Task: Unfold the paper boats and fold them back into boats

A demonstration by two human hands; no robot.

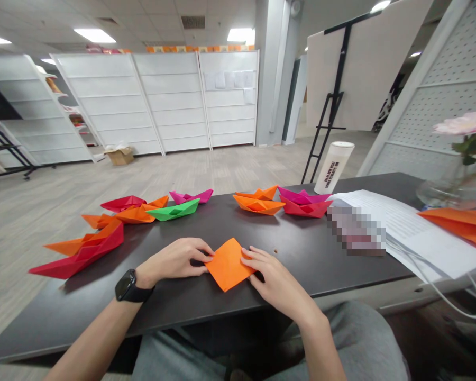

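A diamond of folded orange paper [227, 267] lies at the front of the dark table. My left hand [177, 257], with a black watch [126, 286] on its wrist, grips the paper's left corner between thumb and fingers. On the opposite corner, my right hand [274, 279] holds the paper, its fingers on top and its thumb lower down. Folded paper boats stand beyond: a green boat [174, 210], a red boat [77, 259] and several orange ones to the left, an orange boat [259, 205] and a red boat [304, 208] towards the right.
On the right are a white cylindrical bottle [333, 168], printed sheets [416, 227], a blurred-out item [357, 231], a white cable [456, 307], a glass vase [444, 193] with a flower and large orange paper [464, 225]. The table [174, 312] ends just before my lap.
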